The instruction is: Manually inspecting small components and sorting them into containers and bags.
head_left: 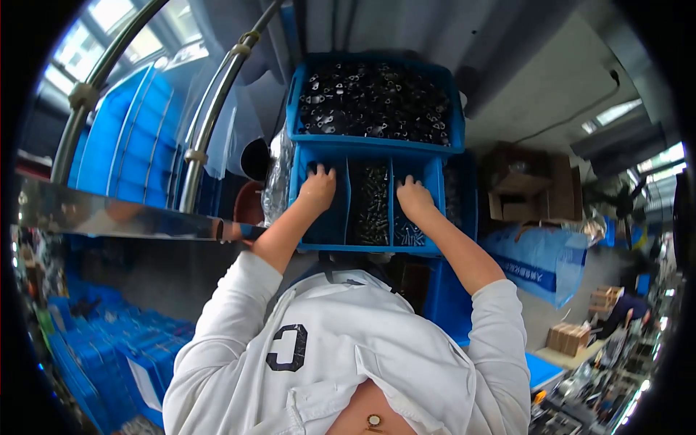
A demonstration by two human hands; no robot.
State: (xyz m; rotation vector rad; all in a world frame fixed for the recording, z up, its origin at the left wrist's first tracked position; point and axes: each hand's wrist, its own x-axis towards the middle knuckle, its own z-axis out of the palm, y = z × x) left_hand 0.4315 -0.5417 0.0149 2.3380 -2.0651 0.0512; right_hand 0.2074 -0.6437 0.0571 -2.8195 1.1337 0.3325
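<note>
Cardboard box (535,208) near blue-and-white bag (542,262)

Glare whitens the windows (145,46) at upper left; straight lines bow strongly toward the dark margins.

Dark, elongated metal fasteners (372,206) occupy the centre of the blue plastic three-compartment tray (348,248). From these, the bare left hand (317,190) is at 9 o'clock, the bare right hand (415,199) at 3, the rectangular blue bin (377,144) at 12.
</note>
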